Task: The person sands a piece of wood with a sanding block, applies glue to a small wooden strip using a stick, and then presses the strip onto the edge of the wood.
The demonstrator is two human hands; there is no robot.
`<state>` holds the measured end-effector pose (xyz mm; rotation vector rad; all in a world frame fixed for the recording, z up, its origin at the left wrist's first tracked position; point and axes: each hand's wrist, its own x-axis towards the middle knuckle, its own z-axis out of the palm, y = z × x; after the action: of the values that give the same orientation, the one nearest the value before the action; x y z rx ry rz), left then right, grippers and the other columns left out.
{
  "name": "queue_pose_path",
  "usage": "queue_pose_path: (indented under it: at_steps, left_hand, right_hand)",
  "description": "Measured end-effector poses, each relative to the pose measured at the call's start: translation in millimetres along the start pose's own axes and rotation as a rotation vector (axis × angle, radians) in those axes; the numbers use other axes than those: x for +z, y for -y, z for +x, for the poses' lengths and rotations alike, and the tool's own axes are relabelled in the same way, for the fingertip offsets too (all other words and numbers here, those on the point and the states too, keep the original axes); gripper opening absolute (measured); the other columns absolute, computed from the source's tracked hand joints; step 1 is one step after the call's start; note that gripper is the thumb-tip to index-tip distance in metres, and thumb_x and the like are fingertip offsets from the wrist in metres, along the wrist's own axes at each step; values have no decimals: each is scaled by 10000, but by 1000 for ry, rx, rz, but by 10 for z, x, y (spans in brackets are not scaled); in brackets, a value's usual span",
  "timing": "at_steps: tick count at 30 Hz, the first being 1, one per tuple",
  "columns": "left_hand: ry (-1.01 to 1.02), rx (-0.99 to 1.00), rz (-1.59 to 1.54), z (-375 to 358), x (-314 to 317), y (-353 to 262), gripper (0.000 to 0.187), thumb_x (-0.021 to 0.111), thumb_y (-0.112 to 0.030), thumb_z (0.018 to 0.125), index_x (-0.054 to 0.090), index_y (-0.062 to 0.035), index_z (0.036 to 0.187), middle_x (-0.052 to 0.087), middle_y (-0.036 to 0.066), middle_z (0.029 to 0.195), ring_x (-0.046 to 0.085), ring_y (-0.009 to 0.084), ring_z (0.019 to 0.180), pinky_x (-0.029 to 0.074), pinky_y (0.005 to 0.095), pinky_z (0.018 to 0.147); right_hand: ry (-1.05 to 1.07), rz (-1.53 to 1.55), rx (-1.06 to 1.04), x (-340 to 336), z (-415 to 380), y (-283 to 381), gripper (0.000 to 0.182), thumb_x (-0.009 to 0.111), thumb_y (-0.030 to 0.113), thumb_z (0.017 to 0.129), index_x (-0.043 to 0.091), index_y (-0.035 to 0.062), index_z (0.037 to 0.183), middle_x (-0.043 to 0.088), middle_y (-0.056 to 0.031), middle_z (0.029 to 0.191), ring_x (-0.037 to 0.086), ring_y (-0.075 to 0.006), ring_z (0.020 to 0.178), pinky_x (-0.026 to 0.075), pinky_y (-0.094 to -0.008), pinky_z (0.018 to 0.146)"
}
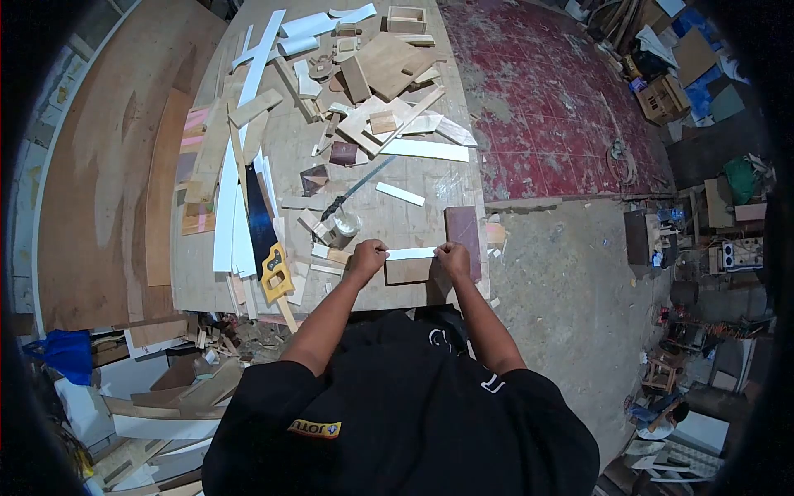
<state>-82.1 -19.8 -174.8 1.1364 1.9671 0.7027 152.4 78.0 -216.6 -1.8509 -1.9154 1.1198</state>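
Note:
A short white strip [411,253] spans between my two hands, lying along the far edge of a small wooden piece [409,272] at the front of the workbench. My left hand [370,258] pinches the strip's left end with the fingertips. At the opposite end, my right hand [452,259] grips it the same way, close beside a flat reddish-brown board [463,231]. Beyond my left hand stands a whitish container [344,226], with a long dark thin tool [364,188] slanting over it. Another white strip [400,194] lies farther back.
A yellow-handled handsaw [275,271] rests on long white strips at the left of the workbench [281,178]. Wood offcuts and a plywood panel [387,66] crowd the far end. Scrap wood [174,413] is piled at lower left. Concrete floor [554,281] lies to the right.

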Motion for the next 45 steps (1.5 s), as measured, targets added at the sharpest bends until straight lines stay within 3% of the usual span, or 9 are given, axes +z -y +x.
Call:
queue_pose_path:
  at_steps: [7,12,17,22,27,31,33,35,45]
  left_hand:
    - [68,-5,32,103,-22,6,206,699,-148,712,701,0,856,683,187,801,677,293,778,525,378,721]
    - [36,-75,69,121,59,25,209,693,-162,707,696,-4,844,685,188,821,677,313,803,526,381,734]
    - [-18,-176,101,64,136,-42,243,706,-201,689,702,-65,890,697,170,902,680,317,887,532,407,808]
    - [-107,-151,75,-33,240,-91,479,831,-363,627,676,-2,900,695,176,890,676,313,857,532,399,784]
    - [78,-205,-203,30,310,195,489,854,-347,637,654,-15,937,677,129,869,659,224,811,516,338,724]
    - [201,-94,-386,-130,115,23,320,822,-206,707,612,-27,868,636,71,773,613,156,718,489,303,673]
    - [258,-45,-424,-190,55,-39,285,807,-166,727,594,-29,859,625,57,759,601,144,705,483,299,666]
    - [186,233,-232,-228,62,-23,298,798,-160,731,573,-25,873,625,72,772,605,167,708,484,306,663]
    - [36,511,-61,-441,-127,-341,284,770,-141,725,627,-45,951,641,123,935,626,294,909,488,367,805]
  right_hand:
    - [152,41,72,-94,-11,196,315,802,239,721,710,53,958,710,-135,826,699,-219,710,541,-339,661]
    - [225,-218,27,-187,-140,592,477,857,324,644,692,72,1014,693,-180,1003,670,-320,953,528,-415,827]
    - [248,-266,97,-148,-64,639,535,869,328,625,676,55,1042,692,-179,1007,665,-320,973,522,-408,844]
    - [251,-243,117,-143,-60,592,537,866,324,631,673,35,1041,693,-179,1014,666,-320,975,521,-406,847]
    - [224,-20,-106,-108,-86,326,469,878,250,608,693,36,982,697,-183,981,676,-284,929,526,-367,810]
    - [380,151,-111,-240,-159,288,444,880,208,602,695,33,966,693,-159,929,678,-255,875,529,-349,787]
    - [380,-146,-305,-376,-224,388,375,854,160,639,692,26,949,675,-132,873,674,-235,847,528,-342,768]
    - [409,-56,-369,-293,-218,301,344,839,135,655,690,22,943,667,-126,861,672,-229,846,526,-339,760]
    - [373,29,-540,-389,-460,619,254,778,73,698,678,31,927,655,-130,893,659,-261,840,512,-352,751]
